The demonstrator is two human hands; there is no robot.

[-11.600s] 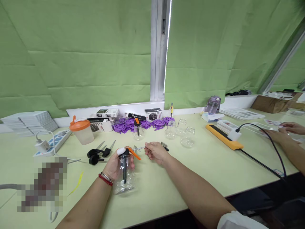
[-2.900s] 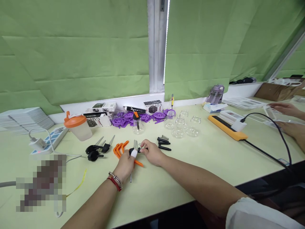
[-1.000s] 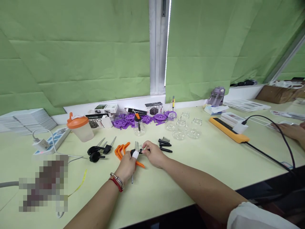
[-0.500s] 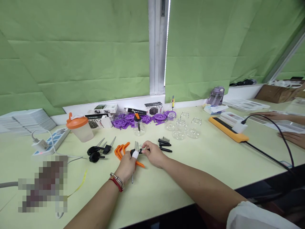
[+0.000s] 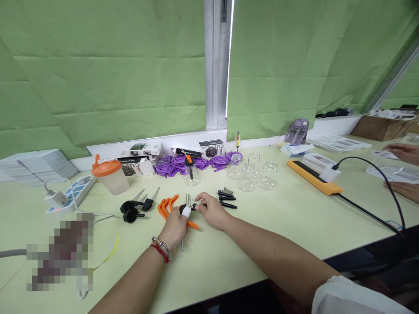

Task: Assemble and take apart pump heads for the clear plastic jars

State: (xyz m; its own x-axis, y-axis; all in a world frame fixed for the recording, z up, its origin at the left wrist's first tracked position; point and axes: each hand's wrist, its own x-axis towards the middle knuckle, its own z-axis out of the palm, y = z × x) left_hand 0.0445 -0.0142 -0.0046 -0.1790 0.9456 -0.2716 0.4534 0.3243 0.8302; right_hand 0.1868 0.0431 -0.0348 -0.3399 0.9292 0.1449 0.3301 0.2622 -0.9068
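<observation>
My left hand [image 5: 175,223], with a white wrap on its thumb, is closed around a small black part with a metal rod [image 5: 182,245] that sticks out below the hand. The fingers of my right hand [image 5: 212,212] pinch the right end of this black part [image 5: 193,207]; its exact kind is hard to make out. Curved orange handles [image 5: 167,206] lie just left of and beneath my left hand. Thin metal rods [image 5: 187,199] stand out just beyond the fingers. Right of my right hand are several black tubes [image 5: 227,201] and a spring [image 5: 228,190].
Black parts with metal shafts [image 5: 131,213] lie to the left. Behind are purple plastic pieces [image 5: 166,169], clear jars [image 5: 246,184] and an orange-lidded cup [image 5: 113,179]. An orange power strip [image 5: 310,178] lies right, near a co-worker's hands [image 5: 404,152]. One patch at left is blurred.
My two hands stay almost still on the black part. At the far right, a co-worker's upper hand has moved to the right and now holds a clear plastic piece.
</observation>
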